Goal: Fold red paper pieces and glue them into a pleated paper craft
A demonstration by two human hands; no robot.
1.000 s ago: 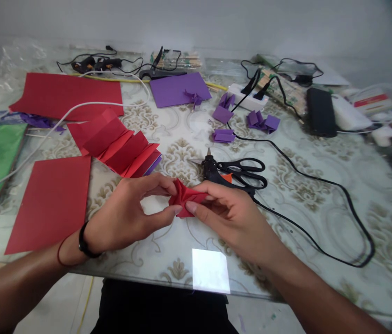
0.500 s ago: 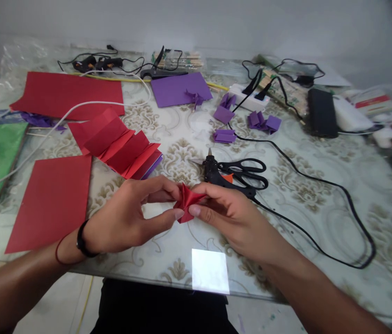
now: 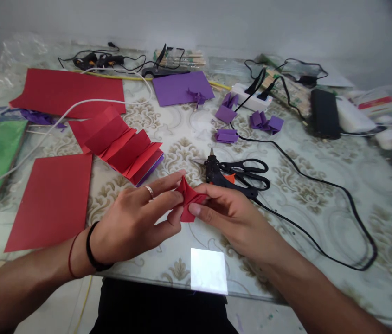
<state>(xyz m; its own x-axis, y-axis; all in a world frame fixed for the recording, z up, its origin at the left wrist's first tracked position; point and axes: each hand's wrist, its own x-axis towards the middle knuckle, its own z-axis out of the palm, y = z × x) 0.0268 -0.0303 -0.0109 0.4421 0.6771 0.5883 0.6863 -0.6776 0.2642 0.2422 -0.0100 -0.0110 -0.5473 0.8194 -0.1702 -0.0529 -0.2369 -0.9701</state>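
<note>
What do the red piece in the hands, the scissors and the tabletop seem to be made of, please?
The red piece, pinched by left hand and right hand: matt paper or thin card, since it holds sharp creases. The scissors: black handles look like smooth plastic; blades mostly hidden, probably metal. The tabletop: likely glass over patterned cloth, glossy, as it mirrors a bright patch.

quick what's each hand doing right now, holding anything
Left hand: closed, fingers pinching the small folded red paper piece.
Right hand: closed, pinching the same red paper piece from the other side.
</note>
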